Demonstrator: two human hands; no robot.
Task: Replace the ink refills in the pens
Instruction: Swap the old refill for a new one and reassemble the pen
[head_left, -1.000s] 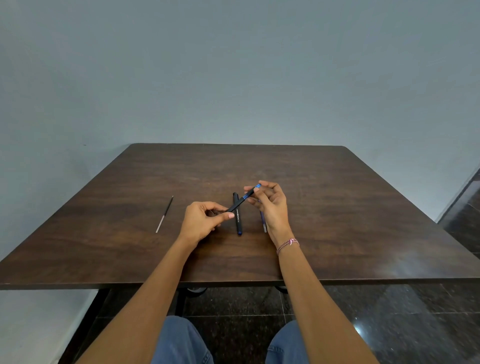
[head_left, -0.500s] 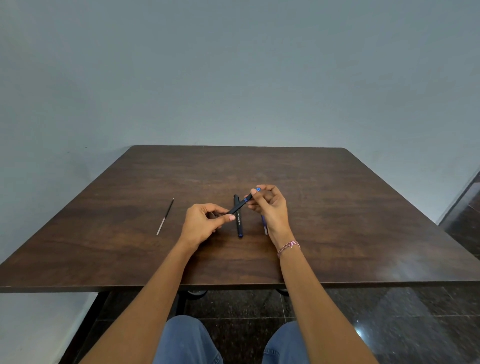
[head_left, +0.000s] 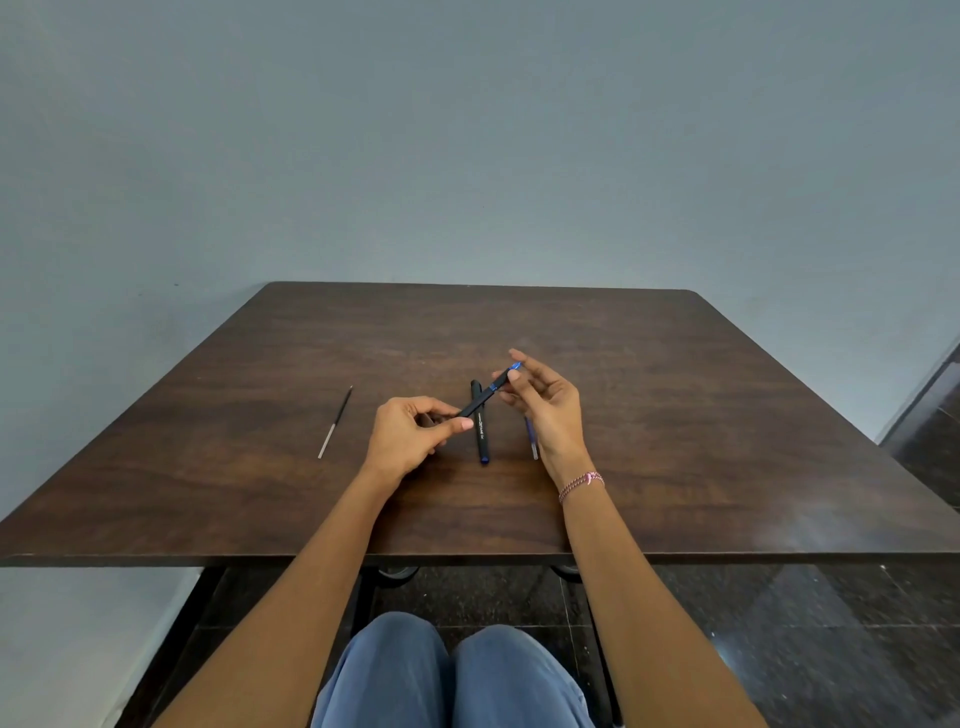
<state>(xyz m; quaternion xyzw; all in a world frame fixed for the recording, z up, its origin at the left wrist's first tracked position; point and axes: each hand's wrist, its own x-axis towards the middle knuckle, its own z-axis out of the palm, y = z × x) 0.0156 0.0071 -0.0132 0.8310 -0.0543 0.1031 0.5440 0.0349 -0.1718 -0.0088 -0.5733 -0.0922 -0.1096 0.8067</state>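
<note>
Both hands hold one black pen (head_left: 483, 397) with a blue tip section, slanted above the table. My left hand (head_left: 410, 436) grips its lower barrel end. My right hand (head_left: 545, 405) pinches the blue tip end with its fingertips. Under them a second black pen (head_left: 481, 434) with white lettering lies flat on the table, pointing away from me. A thin blue refill (head_left: 531, 441) lies beside it, partly hidden by my right hand. A thin dark refill with a pale end (head_left: 335, 422) lies alone to the left.
The dark wooden table (head_left: 675, 441) reaches to a plain grey wall. Its front edge is close to my knees. A dark glossy tiled floor shows to the right and below.
My right hand has lifted and its fingers have spread a little while still pinching the blue tip. The left hand has barely moved.
</note>
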